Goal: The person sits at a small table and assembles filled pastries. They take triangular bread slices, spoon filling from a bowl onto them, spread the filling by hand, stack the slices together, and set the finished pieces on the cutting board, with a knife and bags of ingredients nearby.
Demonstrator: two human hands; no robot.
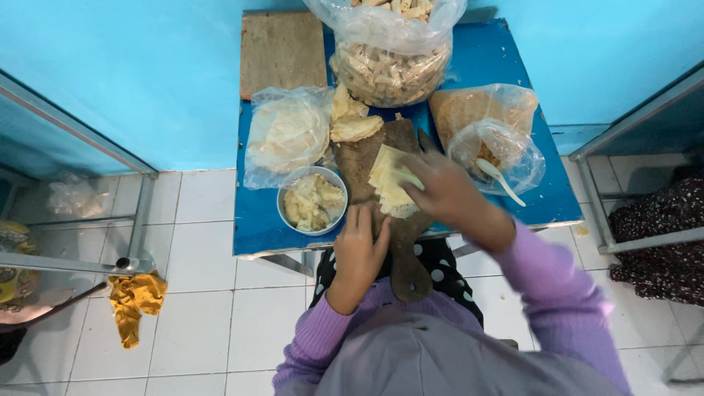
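wrapper stack on wooden board: pinched by right hand. left hand laid flat, fingers together, on board. top sheet best peeled singly while the board is steadied.

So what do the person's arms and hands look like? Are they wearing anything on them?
Both arms are covered by long, soft lilac-purple sleeves with ribbed cuffs that end at the wrists. The left hand and the right hand are bare: no gloves show, and no rings, watch or bracelets can be seen from this view. The sleeves are plain, with no pattern or markings.
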